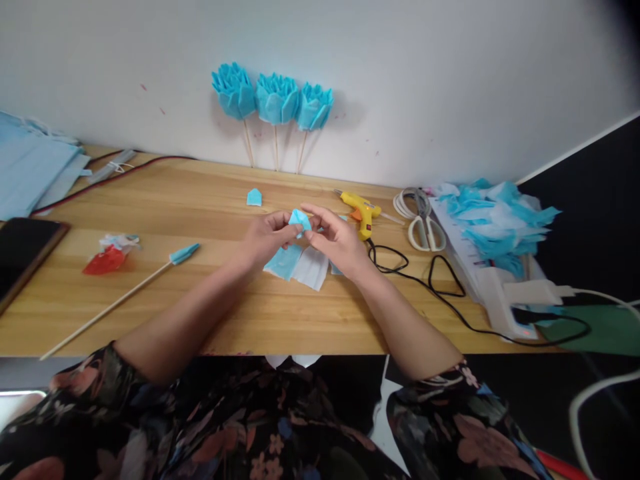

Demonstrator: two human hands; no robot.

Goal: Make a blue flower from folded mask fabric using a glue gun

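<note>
A small folded blue piece (299, 219) is pinched between the fingertips of my left hand (273, 237) and my right hand (335, 237), above the wooden table. Under and just in front of the hands lie flat blue pieces (284, 262) and a white pleated piece (311, 267). Behind them, a blue folded piece with a pointed top (255, 197) rests on the wood. To the left lies a wooden stick (113, 307) with a rolled blue tip (185, 253).
Three blue flowers (277, 100) on sticks lean against the wall. Right: yellow glue gun (364, 212) with black cable, scissors (425, 227), a tray (457, 247) of blue scraps, a white power adapter (500, 300). Left: phone (30, 257), red plastic wrapper (106, 260), stacked masks (37, 163).
</note>
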